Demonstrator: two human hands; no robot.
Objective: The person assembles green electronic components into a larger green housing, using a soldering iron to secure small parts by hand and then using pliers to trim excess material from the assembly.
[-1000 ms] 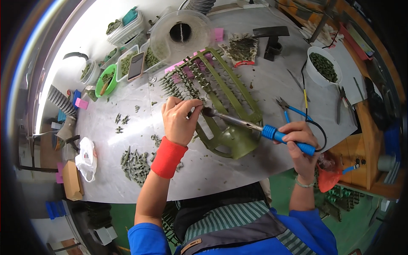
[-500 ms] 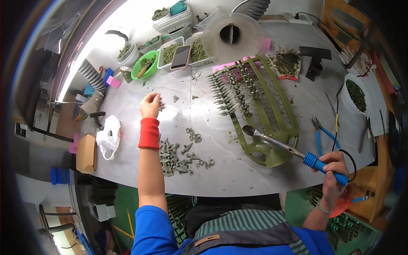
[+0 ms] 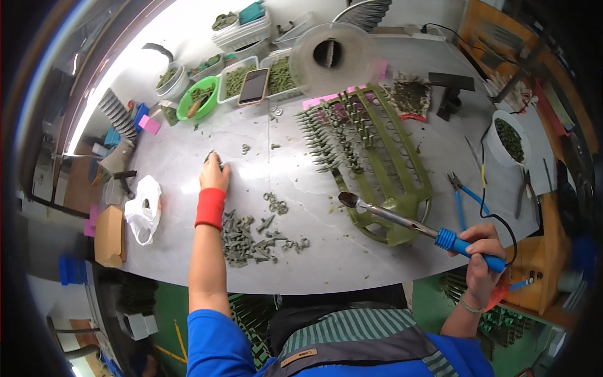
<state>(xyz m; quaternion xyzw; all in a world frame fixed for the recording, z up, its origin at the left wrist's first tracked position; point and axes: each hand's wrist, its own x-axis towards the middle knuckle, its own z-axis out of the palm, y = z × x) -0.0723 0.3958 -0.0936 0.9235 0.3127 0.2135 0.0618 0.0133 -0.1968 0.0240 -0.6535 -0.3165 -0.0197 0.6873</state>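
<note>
L hand [image 3: 214, 174] out fwd, palm dn; R hand [image 3: 480, 250] grips iron [image 3: 402, 218].

White plastic bag [image 3: 142, 217] beside brown cardboard box [image 3: 109, 239]; phone [image 3: 254, 86]; small pink block [image 3: 149, 124].

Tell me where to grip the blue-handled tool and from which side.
Take the tool by its blue handle, probably from the person's right: the handle points that way, while the bare metal shaft and dark tip extend left. The right hand grips it there; best keep clear of the cord looping beside the handle's rear.
</note>
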